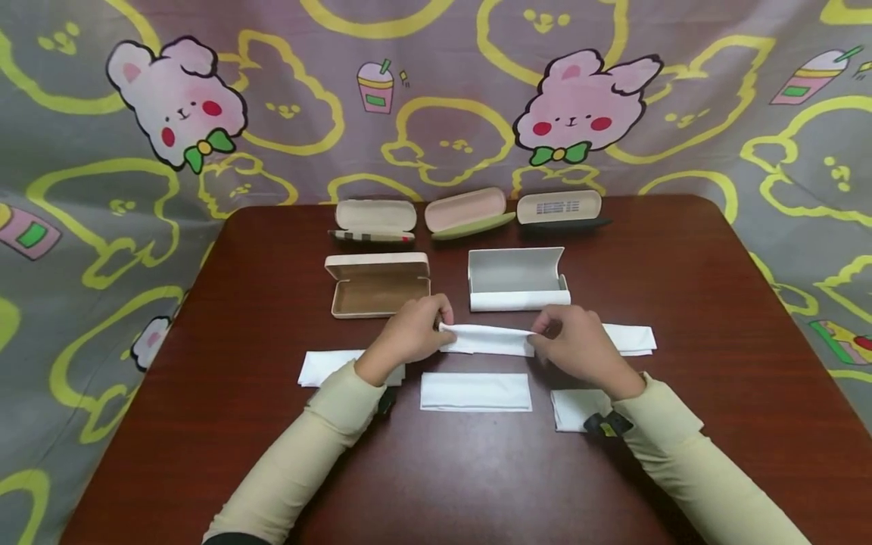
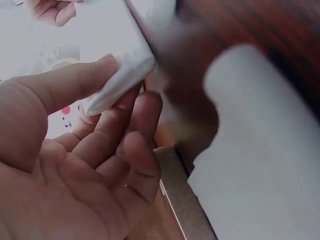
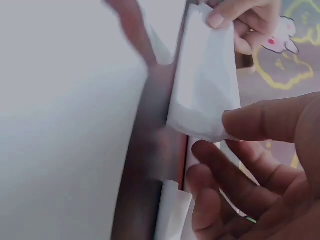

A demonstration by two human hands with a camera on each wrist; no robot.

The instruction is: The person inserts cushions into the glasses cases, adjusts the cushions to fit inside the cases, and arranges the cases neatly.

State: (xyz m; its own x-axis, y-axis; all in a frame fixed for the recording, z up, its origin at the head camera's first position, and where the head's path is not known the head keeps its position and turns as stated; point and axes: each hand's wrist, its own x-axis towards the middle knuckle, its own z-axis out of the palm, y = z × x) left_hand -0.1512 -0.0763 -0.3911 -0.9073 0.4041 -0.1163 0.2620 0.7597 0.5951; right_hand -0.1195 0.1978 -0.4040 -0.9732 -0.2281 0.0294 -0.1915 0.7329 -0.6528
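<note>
L hand (image 1: 412, 331) pinches, btwn thumb & fingers, the L end of a folded white cloth (image 1: 489, 340), which spans from hand to hand just above the dark-brown surface (image 1: 443, 484). Under that forearm lies L-side cloth (image 1: 320, 369), folded; brown-lined glasses case (image 1: 378, 297), open, sits just behind the hand. Mid cloth (image 1: 474, 392) lies flat in front of the held one, open white glasses case (image 1: 519, 301) behind. R hand (image 1: 579, 344) pinches the R end, same grip; R rear cloth (image 1: 635, 340) sticks out beyond it, R front cloth (image 1: 574, 409) lies by the wrist.
</note>
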